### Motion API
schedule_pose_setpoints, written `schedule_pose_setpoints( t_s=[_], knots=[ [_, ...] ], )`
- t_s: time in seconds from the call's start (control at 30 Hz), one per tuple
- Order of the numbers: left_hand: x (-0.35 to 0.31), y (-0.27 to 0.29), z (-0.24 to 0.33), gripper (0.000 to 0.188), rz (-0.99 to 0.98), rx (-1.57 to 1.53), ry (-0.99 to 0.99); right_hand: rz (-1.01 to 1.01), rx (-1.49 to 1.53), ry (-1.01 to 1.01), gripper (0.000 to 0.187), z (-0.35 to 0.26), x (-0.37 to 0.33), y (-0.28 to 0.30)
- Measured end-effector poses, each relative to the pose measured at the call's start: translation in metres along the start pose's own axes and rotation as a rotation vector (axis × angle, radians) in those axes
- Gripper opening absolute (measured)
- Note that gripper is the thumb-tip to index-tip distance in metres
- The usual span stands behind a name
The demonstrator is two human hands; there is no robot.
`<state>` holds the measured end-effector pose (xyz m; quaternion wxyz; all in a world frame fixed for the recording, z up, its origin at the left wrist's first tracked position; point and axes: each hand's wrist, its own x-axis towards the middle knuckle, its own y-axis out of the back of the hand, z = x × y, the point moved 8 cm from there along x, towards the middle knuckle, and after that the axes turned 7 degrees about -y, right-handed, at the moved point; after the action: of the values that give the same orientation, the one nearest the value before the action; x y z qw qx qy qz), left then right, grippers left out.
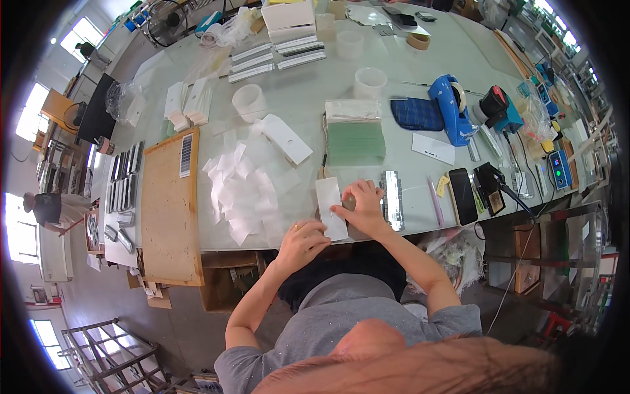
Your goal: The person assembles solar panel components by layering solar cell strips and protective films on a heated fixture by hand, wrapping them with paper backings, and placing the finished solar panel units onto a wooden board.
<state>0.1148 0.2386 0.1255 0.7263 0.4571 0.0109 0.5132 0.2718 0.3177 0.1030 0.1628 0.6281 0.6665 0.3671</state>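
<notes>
A white rectangular panel (330, 197) with small dark marks lies upright before me near the table's front edge. My left hand (304, 244) is at its lower left edge, fingers bent and closed on that edge. My right hand (362, 205) holds the right side, thumb on the panel's face and the other fingers curled. Left of the panel spreads a loose heap of white paper pieces (239, 190). Behind the heap lies a stack of similar white panels (287, 140). A stack of green sheets (356, 143) sits just beyond my hands. Close to my right hand is a silvery metal strip (392, 200).
A wooden board (169, 210) overhangs the table's front left edge. At right are a blue tape dispenser (453, 111), a dark phone (463, 197) and a pink pen (436, 200). Translucent tape rolls (249, 102) stand farther back. A person (52, 210) stands far left.
</notes>
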Motion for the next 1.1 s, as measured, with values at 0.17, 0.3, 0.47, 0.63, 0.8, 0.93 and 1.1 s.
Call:
schedule_pose_setpoints(
  t_s=[0.17, 0.3, 0.47, 0.63, 0.8, 0.93, 1.1],
  knots=[
    [0.007, -0.011, 0.011, 0.026, -0.152, 0.192, -0.061, 0.044, 0.025, 0.018, 0.052, 0.000, -0.001, 0.008],
    [0.005, -0.015, 0.006, 0.031, -0.101, 0.277, -0.095, -0.339, 0.232, 0.265, 0.056, -0.016, -0.016, 0.026],
    [0.039, 0.020, 0.004, 0.029, 0.045, -0.030, 0.026, -0.050, -0.027, 0.362, 0.041, -0.025, -0.014, 0.029],
    [0.066, 0.041, -0.006, 0.014, 0.176, -0.405, 0.230, 0.000, 0.238, 0.263, 0.019, -0.062, 0.024, 0.074],
    [0.042, 0.005, -0.014, 0.026, 0.261, -1.342, 0.531, -0.262, 0.862, -0.170, 0.012, -0.042, 0.021, 0.051],
    [0.029, -0.006, -0.009, 0.022, 0.286, -1.352, 0.668, -0.300, 0.926, -0.275, 0.016, -0.034, 0.011, 0.039],
    [0.020, -0.010, -0.017, 0.018, 0.331, -1.335, 0.732, -0.305, 0.913, -0.275, 0.017, -0.035, 0.008, 0.034]
  ],
)
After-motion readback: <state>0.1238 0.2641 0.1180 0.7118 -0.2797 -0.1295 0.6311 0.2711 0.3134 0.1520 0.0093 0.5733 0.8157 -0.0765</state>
